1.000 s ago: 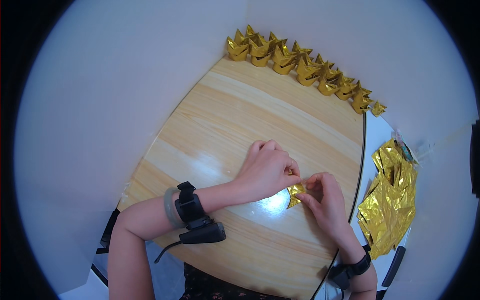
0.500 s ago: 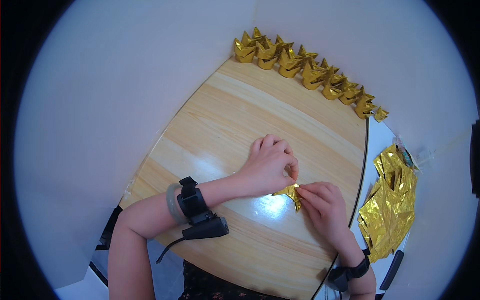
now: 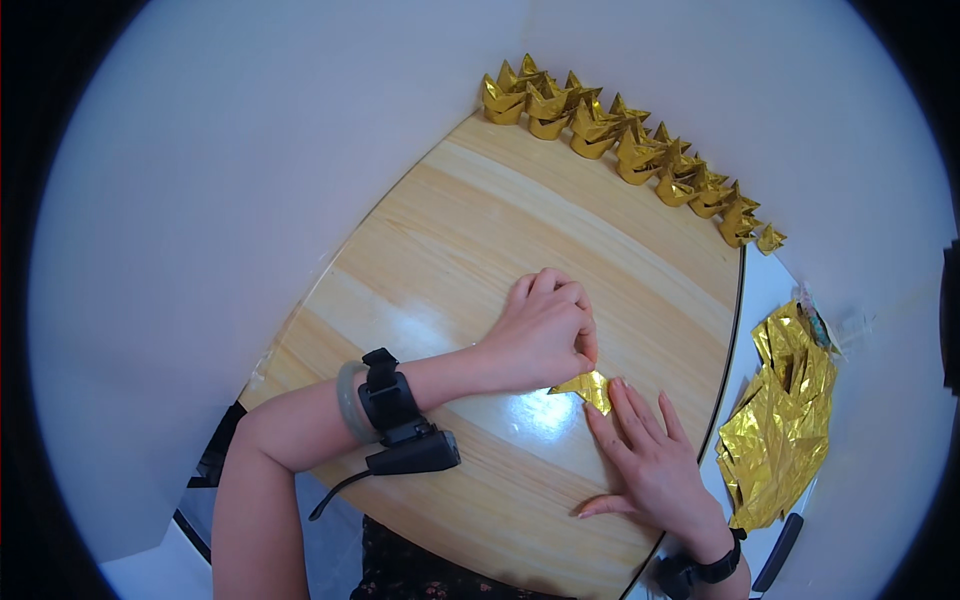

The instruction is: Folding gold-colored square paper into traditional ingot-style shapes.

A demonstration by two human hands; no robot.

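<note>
A small folded piece of gold foil paper (image 3: 597, 388) lies on the wooden tabletop between my hands. Its left part is hidden under my left hand (image 3: 540, 335), whose fingers are curled, with thumb and index finger pinched at the paper's upper edge. My right hand (image 3: 655, 460) lies open and flat, fingers stretched out and thumb spread away. Its fingertips reach the right edge of the folded paper, pressing or resting there.
Along the table's (image 3: 440, 230) far edge stands a row of several folded gold foil boat-like shapes (image 3: 593, 130), one small one (image 3: 770, 238) at its right end. To the right, a stack of gold foil sheets (image 3: 780, 430) lies on a white surface. Pale walls close in left and behind.
My right hand has let go of its pinch on the gold foil paper and opened flat, lower right. The paper's right part now lies flatter. My left hand has stayed nearly still.
</note>
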